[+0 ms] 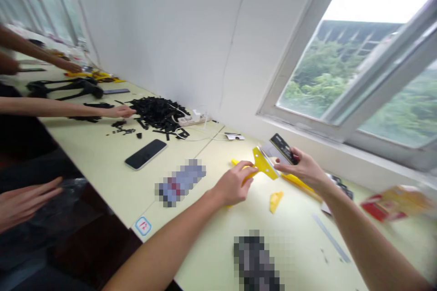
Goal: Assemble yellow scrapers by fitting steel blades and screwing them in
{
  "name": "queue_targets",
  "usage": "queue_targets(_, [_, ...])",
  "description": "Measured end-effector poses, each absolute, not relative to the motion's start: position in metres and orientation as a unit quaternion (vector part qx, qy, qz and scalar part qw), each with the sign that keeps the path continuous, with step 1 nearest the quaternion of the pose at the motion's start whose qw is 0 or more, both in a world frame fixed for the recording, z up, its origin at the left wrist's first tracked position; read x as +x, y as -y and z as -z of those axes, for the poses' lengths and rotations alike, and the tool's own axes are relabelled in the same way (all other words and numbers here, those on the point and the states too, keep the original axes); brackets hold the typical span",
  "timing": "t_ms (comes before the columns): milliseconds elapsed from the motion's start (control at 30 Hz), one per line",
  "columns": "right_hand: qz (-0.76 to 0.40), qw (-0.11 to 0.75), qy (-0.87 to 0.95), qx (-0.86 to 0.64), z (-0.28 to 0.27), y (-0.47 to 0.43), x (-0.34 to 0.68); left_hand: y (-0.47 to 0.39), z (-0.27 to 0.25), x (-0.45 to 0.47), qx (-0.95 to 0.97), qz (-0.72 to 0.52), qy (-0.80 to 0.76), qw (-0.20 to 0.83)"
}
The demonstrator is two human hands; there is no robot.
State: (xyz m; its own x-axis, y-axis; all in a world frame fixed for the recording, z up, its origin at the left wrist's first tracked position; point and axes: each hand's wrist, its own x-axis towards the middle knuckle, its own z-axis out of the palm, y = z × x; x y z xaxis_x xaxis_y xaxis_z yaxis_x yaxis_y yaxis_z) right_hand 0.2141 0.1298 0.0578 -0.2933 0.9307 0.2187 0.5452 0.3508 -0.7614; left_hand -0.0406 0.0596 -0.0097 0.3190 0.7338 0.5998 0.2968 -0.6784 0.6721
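Observation:
My left hand [235, 184] is closed round the handle of a yellow scraper [263, 164]. The scraper's wide head points up and to the right, with a pale metal strip along its edge. In my right hand [303, 168] is a flat black-and-grey packet [282, 149], pinched close behind the scraper head. Whether the packet touches the blade edge I cannot tell. Below the two hands a small yellow piece [276, 201] lies on the table. A longer yellow object [300, 185] rests under my right wrist, partly hidden by it.
A phone [146, 154] lies to the left, near a heap of black strips [159, 113] and a white power strip [193, 119]. A co-worker's hand [123, 111] reaches to the heap. At right are a thin metal strip [331, 238] and a red-yellow bag [392, 204].

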Motion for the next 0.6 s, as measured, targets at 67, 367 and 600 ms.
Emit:
queue_targets(67, [-0.331,0.319,0.731,-0.505,-0.071,-0.102,0.216,-0.054,0.008,-0.037,0.798,-0.472,-0.302,0.221])
queue_targets(367, [-0.339,0.363,0.683,-0.535,-0.075,-0.041,0.243,-0.057,0.006,-0.038,0.763,-0.533,-0.318,0.182])
queue_targets(600, [-0.533,0.424,0.601,-0.417,-0.07,-0.007,0.223,-0.051,-0.002,-0.035,0.658,-0.565,-0.389,0.31])
